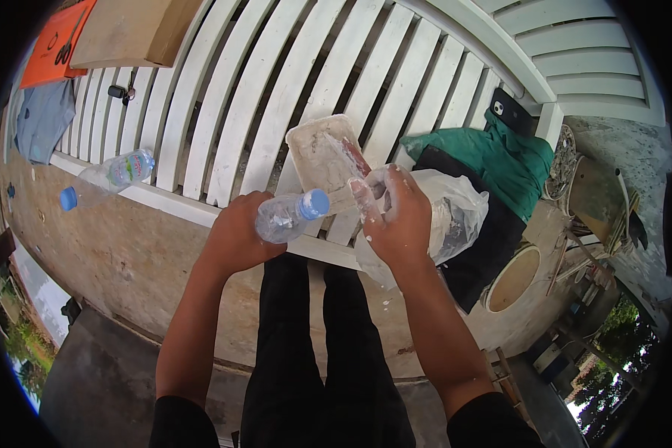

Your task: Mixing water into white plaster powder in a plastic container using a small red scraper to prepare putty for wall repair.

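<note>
Left hand (235, 235) gripping clear blue-capped plastic bottle (290, 215), white-smeared right hand (397, 216) at three o'clock, closed on half-hidden paste-caked tool (353, 159), shallow white tray (325, 158) at twelve o'clock

Left hand (235, 235) gripping capped plastic bottle (290, 215), right hand (397, 216) holding putty knife (353, 160) over white tray (317, 153)

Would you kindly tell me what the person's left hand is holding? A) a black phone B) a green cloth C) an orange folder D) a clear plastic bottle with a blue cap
D: the left hand grips a clear bottle with a blue cap, held over the white slatted bench.
</note>
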`<state>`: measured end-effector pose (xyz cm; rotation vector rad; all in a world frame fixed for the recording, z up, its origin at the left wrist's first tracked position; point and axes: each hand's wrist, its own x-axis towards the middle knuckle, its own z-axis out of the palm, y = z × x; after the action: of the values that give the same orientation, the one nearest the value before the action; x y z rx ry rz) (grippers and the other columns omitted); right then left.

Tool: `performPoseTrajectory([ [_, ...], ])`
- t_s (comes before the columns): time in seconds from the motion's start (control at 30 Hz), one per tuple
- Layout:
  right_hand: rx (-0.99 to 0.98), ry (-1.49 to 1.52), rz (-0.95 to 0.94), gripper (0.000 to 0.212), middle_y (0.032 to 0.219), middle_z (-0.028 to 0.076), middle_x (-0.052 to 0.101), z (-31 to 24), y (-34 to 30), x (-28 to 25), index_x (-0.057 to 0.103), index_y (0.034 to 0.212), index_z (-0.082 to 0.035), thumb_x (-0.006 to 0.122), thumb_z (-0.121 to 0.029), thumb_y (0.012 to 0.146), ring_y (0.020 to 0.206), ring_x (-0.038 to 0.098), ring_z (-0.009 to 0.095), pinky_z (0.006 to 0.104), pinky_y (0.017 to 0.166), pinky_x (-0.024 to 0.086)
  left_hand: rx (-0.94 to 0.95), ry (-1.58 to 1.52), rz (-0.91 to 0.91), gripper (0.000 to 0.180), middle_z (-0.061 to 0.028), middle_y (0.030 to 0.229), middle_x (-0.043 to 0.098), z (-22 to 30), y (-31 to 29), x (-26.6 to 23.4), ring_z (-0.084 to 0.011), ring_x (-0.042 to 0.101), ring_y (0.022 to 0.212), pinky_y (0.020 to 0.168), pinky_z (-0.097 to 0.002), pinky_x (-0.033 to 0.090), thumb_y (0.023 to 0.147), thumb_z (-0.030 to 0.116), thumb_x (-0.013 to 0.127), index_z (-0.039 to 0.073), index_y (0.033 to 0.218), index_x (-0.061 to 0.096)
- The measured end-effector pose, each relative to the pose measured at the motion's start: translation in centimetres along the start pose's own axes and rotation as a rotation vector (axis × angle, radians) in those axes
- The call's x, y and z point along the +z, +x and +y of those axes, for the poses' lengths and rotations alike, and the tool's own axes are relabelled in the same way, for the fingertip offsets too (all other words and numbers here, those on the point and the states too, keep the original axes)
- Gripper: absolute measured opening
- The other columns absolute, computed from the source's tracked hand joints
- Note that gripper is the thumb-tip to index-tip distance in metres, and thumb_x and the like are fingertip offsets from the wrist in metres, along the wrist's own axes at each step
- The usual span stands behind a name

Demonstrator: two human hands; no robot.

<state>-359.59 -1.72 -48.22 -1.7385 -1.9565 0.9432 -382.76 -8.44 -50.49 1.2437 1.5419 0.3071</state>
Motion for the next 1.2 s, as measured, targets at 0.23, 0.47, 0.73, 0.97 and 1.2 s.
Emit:
performPoseTrajectory([
  [0.23,0.201,0.236,-0.449,0.032,0.064,0.011,0.060,-1.2,-1.4,0.5,0.062,0.086,0.003,0.069,-0.028,0.092,0.055,0.055,0.018,0.0331,0.057,0.045,0.125,0.428,0.145,0.049,-0.0090,0.097,0.062,0.6,-0.4,1.0,-0.0317,0.060,0.096,0.083,-0.0444,0.048,0.058,0.019,0.085,0.007,0.101,0.064],
  [0.47,0.238,0.294,-0.589,0.029,0.080,0.012,0.064,-0.2,-1.6,0.1,0.065,0.099,0.004,0.073,-0.021,0.087,0.069,0.061,0.019,0.0319,0.066,0.051,0.097,0.546,0.087,0.058,-0.0079,0.099,0.062,-0.4,-0.4,1.6,-0.0294,0.060,0.099,0.083,-0.0466,0.047,0.058,0.026,0.087,0.009,0.109,0.066],
  [0.73,0.125,0.294,-0.383,0.033,0.101,0.008,0.061,3.1,-1.2,-1.4,0.065,0.111,0.001,0.076,-0.004,0.080,0.089,0.064,0.017,0.0309,0.080,0.054,-0.039,0.581,0.048,0.057,-0.0088,0.100,0.062,-1.2,-0.2,2.1,-0.0299,0.060,0.100,0.081,-0.0485,0.048,0.059,0.022,0.085,0.009,0.110,0.065],
  [0.97,0.196,0.291,-0.246,0.027,0.094,0.007,0.061,4.5,-1.4,-2.4,0.064,0.103,0.001,0.077,-0.004,0.080,0.083,0.063,0.015,0.0302,0.078,0.054,-0.095,0.719,0.093,0.051,-0.0079,0.100,0.060,-0.9,0.2,2.5,-0.0288,0.059,0.099,0.081,-0.0498,0.047,0.060,0.021,0.084,0.011,0.106,0.065],
  [1.2,0.240,0.321,-0.222,0.030,0.093,0.012,0.063,4.8,-2.0,-2.2,0.065,0.103,0.001,0.078,-0.008,0.078,0.083,0.066,0.021,0.0329,0.078,0.053,-0.093,0.781,0.106,0.051,-0.0068,0.100,0.059,-1.1,0.3,2.7,-0.0280,0.058,0.100,0.082,-0.0509,0.046,0.062,0.020,0.083,0.012,0.109,0.064],
])
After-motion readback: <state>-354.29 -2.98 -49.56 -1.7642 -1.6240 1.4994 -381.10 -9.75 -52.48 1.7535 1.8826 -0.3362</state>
